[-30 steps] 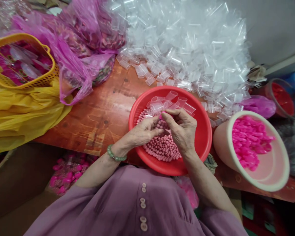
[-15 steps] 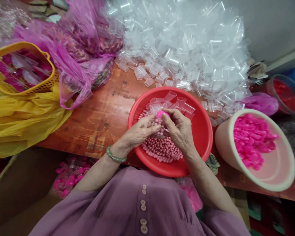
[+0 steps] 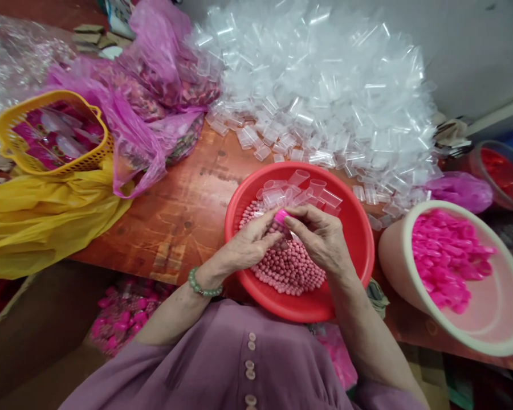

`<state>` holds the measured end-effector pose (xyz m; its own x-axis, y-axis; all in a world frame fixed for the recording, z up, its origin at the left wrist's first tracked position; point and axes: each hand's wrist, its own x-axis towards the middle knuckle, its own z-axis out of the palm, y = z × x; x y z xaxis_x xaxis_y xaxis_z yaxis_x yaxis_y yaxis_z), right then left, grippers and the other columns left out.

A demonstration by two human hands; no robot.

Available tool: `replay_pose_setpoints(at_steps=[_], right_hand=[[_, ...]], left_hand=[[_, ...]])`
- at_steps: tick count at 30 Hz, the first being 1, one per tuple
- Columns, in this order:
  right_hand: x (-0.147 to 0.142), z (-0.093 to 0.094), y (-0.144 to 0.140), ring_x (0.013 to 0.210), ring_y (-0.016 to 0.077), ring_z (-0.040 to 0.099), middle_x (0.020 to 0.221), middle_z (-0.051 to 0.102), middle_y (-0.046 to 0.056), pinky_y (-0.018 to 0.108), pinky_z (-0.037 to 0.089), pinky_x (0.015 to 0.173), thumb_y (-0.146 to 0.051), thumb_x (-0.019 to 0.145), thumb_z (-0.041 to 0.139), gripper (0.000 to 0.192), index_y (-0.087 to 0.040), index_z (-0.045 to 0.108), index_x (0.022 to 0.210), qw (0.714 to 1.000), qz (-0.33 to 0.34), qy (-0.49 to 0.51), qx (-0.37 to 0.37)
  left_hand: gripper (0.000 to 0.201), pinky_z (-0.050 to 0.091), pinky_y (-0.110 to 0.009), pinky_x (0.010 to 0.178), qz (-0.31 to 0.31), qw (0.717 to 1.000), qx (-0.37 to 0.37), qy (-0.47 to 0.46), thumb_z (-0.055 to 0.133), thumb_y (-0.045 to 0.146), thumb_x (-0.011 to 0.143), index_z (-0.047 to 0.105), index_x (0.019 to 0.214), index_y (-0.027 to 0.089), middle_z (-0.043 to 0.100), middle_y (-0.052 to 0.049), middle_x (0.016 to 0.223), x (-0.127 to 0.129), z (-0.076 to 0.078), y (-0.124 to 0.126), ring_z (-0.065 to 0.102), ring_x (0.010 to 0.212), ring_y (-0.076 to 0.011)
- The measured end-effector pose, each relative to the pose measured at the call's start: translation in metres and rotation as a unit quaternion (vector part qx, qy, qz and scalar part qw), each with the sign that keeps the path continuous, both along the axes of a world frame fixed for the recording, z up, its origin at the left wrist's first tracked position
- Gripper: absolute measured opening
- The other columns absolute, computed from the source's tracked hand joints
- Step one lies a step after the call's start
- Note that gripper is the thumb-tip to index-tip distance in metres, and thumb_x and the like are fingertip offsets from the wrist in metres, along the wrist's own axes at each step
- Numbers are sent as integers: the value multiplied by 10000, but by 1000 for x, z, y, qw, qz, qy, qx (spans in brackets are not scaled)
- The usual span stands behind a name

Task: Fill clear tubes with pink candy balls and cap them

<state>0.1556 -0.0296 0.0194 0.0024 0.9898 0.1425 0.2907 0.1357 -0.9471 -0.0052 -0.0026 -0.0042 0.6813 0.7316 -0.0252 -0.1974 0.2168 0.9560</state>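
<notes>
Over the red basin (image 3: 359, 228) at the centre of the frame, my left hand (image 3: 250, 247) and my right hand (image 3: 322, 236) meet fingertip to fingertip, both closed together on one small clear tube with a bright pink cap (image 3: 281, 216), which sits just above the heap of pink beads (image 3: 288, 265) filling the near half of the basin. A few loose clear tubes (image 3: 301, 188) lie in the far half of the basin, just beyond my fingers. A green bead bracelet (image 3: 202, 285) circles my left wrist, and my purple buttoned blouse (image 3: 222, 364) fills the bottom of the frame. The basin rests on the reddish wooden counter (image 3: 175, 210). Behind it, across the upper centre and upper right, rises a large pile of empty clear tubes (image 3: 325, 85), spilling down to the basin's far rim. At the right of the frame, near the basin, a pale pink tub (image 3: 399, 265) tilts toward me, holding pink caps (image 3: 447, 256). At upper left a yellow basket (image 3: 98, 156) holds pink packets and sits on a yellow plastic bag (image 3: 38, 222), with magenta plastic bags (image 3: 154, 91) bunched just beside it. A red container (image 3: 502, 173) shows at the far right edge, partly cut off
</notes>
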Motion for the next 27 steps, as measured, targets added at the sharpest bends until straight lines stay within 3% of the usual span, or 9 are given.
replay_pose_setpoints(at_steps=[7, 13, 19, 25, 27], right_hand=[[9, 8, 0, 745, 140, 684, 821, 749, 6, 290, 562, 713, -288, 849, 706, 115, -207, 754, 916, 997, 50, -59, -5], [11, 5, -2, 762, 150, 694, 849, 761, 22, 306, 575, 727, -319, 816, 740, 159, -206, 761, 926, 999, 30, -17, -17], [14, 3, -2, 750, 134, 680, 838, 749, 7, 280, 554, 718, -289, 820, 740, 132, -209, 752, 924, 998, 43, -6, -36], [8, 8, -3, 792, 158, 664, 891, 717, 30, 318, 544, 755, -313, 918, 607, 164, -202, 676, 1017, 981, 65, -177, 35], [4, 6, -5, 883, 205, 656, 1008, 690, 77, 371, 547, 797, -379, 878, 647, 342, -194, 590, 1161, 961, 88, -253, 71]], left_hand=[[384, 518, -352, 909, -23, 998, 49, 36, 505, 227, 904, 565, 1279, 171, 630, -56, 977, -1, 1, -1, 595, 856, -168], [455, 534, -326, 844, -57, 998, -8, 28, 523, 289, 916, 503, 1357, 180, 603, -70, 1065, -2, -2, 0, 601, 840, -151], [462, 519, -275, 775, -78, 995, -62, -22, 657, 365, 844, 579, 1259, 175, 553, -31, 945, -4, 3, 2, 550, 808, -124], [441, 467, -265, 727, -55, 994, -91, -25, 696, 402, 815, 610, 1163, 144, 555, -17, 866, -4, -2, 4, 548, 761, -122], [397, 460, -264, 738, -32, 994, -96, -35, 710, 392, 805, 628, 1102, 143, 566, -17, 869, -3, -3, 5, 540, 770, -124]])
